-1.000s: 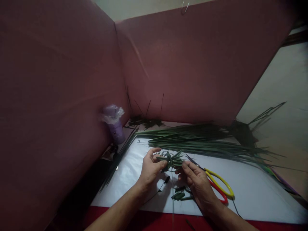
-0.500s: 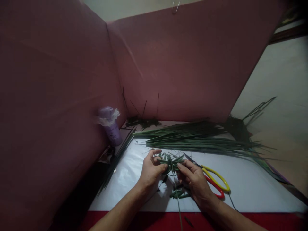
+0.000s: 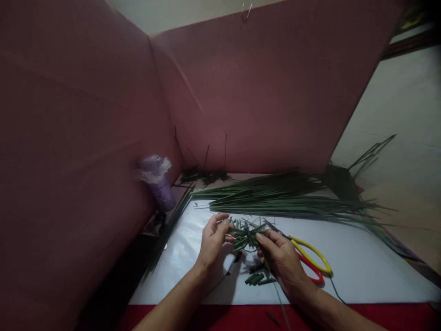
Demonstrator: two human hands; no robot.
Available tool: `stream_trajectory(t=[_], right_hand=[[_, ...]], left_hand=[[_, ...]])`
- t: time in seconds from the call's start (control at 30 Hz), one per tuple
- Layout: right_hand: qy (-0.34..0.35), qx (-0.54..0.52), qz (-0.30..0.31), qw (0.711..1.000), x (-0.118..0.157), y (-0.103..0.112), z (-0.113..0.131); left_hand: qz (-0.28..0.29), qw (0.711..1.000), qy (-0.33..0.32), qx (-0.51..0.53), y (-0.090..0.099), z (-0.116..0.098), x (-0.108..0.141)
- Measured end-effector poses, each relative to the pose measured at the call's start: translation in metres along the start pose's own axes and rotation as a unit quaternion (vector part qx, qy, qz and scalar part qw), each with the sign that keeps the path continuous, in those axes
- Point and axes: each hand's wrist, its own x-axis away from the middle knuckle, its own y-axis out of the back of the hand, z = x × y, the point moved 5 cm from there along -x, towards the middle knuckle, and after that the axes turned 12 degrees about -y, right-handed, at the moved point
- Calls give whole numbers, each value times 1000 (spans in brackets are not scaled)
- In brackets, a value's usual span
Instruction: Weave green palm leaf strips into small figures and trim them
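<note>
Between my hands, above the white work surface, is a small bundle of green leaf strips (image 3: pixel 245 235) with short ends fanning out in several directions. My left hand (image 3: pixel 214 235) pinches its left side, thumb near the forefinger. On the right side, my right hand (image 3: pixel 275 250) grips it between thumb and fingers. A long thin strand (image 3: pixel 280 299) trails down from near the right hand past the table edge. Short cut leaf pieces (image 3: pixel 257 278) lie beneath the bundle. Scissors (image 3: pixel 312 253) with one yellow and one red handle rest just beyond my right hand.
Long green leaves (image 3: pixel 268 200) lie across the back of the white surface (image 3: pixel 365 262). A purple tumbler (image 3: pixel 161 193) with plastic around its top stands at the left, beside more thin leaves (image 3: pixel 168 234). Pinkish panels (image 3: pixel 248 92) enclose the left and back. Red cloth (image 3: pixel 213 317) borders the front.
My left thumb has moved off the middle of the bundle to its left edge, leaving more leaf ends visible. The trailing strand has swung to the right. The bundle looks slightly turned.
</note>
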Motion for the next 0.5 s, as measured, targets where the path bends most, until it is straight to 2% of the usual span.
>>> stream_trajectory(t=[0.1,0.27,0.4,0.5], right_hand=[[-2,1,4,1000,-2,2,-1],[-2,-3,-6,1000,-1,3,0],[-4,-4,-15,1000,0,3,1],[9,14,-16,1000,-1,2,1]], left_hand=[[6,1000,3,25,0,3,-1],[71,996,42,40,-8,11,5],[119,992,45,25,-9,18,6],[120,991,50,11,-6,23,4]])
